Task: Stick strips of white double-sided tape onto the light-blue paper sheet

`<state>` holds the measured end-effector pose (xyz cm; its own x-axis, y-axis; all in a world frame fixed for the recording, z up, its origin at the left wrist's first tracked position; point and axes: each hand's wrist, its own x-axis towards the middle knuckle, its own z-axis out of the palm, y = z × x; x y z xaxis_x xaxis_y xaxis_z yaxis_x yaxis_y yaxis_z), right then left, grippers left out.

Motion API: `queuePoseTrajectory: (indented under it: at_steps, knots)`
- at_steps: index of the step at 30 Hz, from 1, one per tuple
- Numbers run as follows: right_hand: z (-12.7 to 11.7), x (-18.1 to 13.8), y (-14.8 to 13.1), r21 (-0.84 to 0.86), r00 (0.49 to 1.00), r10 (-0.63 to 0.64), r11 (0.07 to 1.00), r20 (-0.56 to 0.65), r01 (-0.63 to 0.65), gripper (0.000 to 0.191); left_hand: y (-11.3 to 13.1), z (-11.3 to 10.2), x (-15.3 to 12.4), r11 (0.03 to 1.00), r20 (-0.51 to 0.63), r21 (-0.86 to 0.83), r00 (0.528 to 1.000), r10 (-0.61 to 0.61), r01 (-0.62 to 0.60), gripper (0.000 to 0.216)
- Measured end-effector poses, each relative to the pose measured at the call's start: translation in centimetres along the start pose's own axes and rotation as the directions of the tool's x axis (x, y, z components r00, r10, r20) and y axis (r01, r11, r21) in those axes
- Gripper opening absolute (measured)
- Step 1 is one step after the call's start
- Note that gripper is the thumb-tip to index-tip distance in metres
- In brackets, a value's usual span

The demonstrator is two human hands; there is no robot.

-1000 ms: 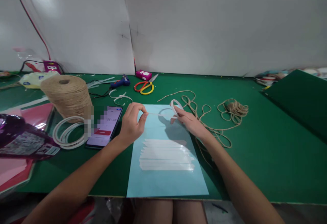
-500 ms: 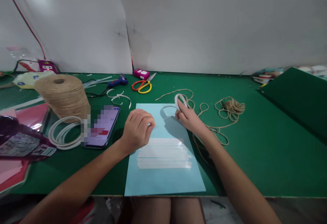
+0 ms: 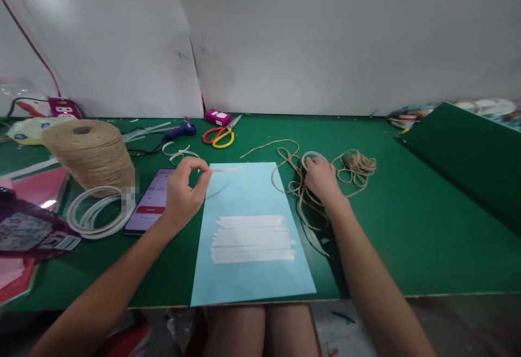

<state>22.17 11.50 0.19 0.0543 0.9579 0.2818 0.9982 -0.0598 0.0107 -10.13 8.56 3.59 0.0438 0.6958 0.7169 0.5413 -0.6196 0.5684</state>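
My left hand point(image 3: 185, 191) is raised above the far left edge of a light blue sheet point(image 3: 248, 284). Thumb and forefinger pinch one end of a thin whitish tape strip point(image 3: 228, 169), which sticks out to the right over the sheet. Several white strips point(image 3: 252, 239) lie side by side across the sheet's lower half. Right of the sheet, my right hand point(image 3: 322, 179) has its fingers closed on a white tape roll point(image 3: 312, 154), down among loose loops of jute twine point(image 3: 302, 197). The hand hides part of the roll.
Scissors point(image 3: 223, 135), a purple box point(image 3: 217, 117) and a blue glue gun point(image 3: 181, 129) lie at the back. On the left are a twine spool point(image 3: 87, 151), more tape rolls point(image 3: 95, 229) and a phone point(image 3: 148, 210). A green board point(image 3: 459, 161) leans at right.
My right hand has moved right with the tape roll, off the sheet and onto the twine. My left hand has shifted left and up, and a tape strip now shows in its pinch.
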Motion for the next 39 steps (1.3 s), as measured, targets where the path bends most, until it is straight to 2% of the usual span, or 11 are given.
queuePoseTrajectory:
  at_steps: [3,5,7,9,14,16,22,26,30,35,39]
  knots:
    - [-1.7,-0.8,-1.4,0.203,0.991,0.013,0.979,-0.130,0.013,0.046,0.9,0.6,-0.5,0.975,0.130,-0.183,0.986,-0.105,0.128,0.005]
    - [-3.3,-1.7,-3.1,0.507,0.977,-0.203,0.836,-0.066,0.208,0.040,1.5,0.6,-0.7,0.941,0.214,-0.261,0.963,-0.163,0.217,0.007]
    - [-4.5,-2.7,-4.9,0.735,0.898,-0.438,0.624,0.047,0.266,0.033,2.0,0.4,-0.8,0.905,0.267,-0.314,0.941,-0.208,0.289,0.010]
    - [-5.2,-3.6,-6.1,0.816,0.855,-0.504,0.541,0.123,0.201,0.028,2.2,0.1,-1.0,0.876,0.284,-0.340,0.926,-0.250,0.341,0.012]
    - [-5.1,-4.6,-6.3,0.874,0.821,-0.513,0.485,0.251,0.036,0.026,2.1,-0.6,-1.9,0.841,0.309,-0.288,0.876,-0.371,0.458,0.013]
    - [-5.0,-4.7,-6.1,0.860,0.824,-0.493,0.510,0.280,0.013,0.028,2.1,-0.5,-2.3,0.816,0.335,-0.254,0.839,-0.429,0.518,0.013]
    - [-4.6,-5.2,-5.9,0.684,0.818,-0.414,0.728,0.399,0.034,0.031,1.9,0.8,-3.8,0.766,0.426,-0.134,0.734,-0.529,0.629,0.018]
    - [-4.4,-5.8,-5.8,0.493,0.820,-0.414,0.848,0.394,0.192,0.034,1.5,1.4,-4.4,0.849,0.514,0.019,0.723,-0.462,0.528,0.020]
    - [-4.7,-6.0,-6.2,0.257,0.811,-0.415,0.907,0.413,0.333,0.038,1.5,1.7,-4.5,0.913,0.556,0.183,0.727,-0.403,0.366,0.018]
    - [-5.3,-6.1,-6.9,0.134,0.806,-0.382,0.923,0.452,0.361,0.039,1.3,2.0,-4.3,0.927,0.605,0.252,0.703,-0.375,0.279,0.019]
    - [-5.3,-6.4,-6.8,0.128,0.816,-0.374,0.926,0.440,0.355,0.038,1.0,2.1,-4.4,0.932,0.603,0.253,0.711,-0.362,0.260,0.020]
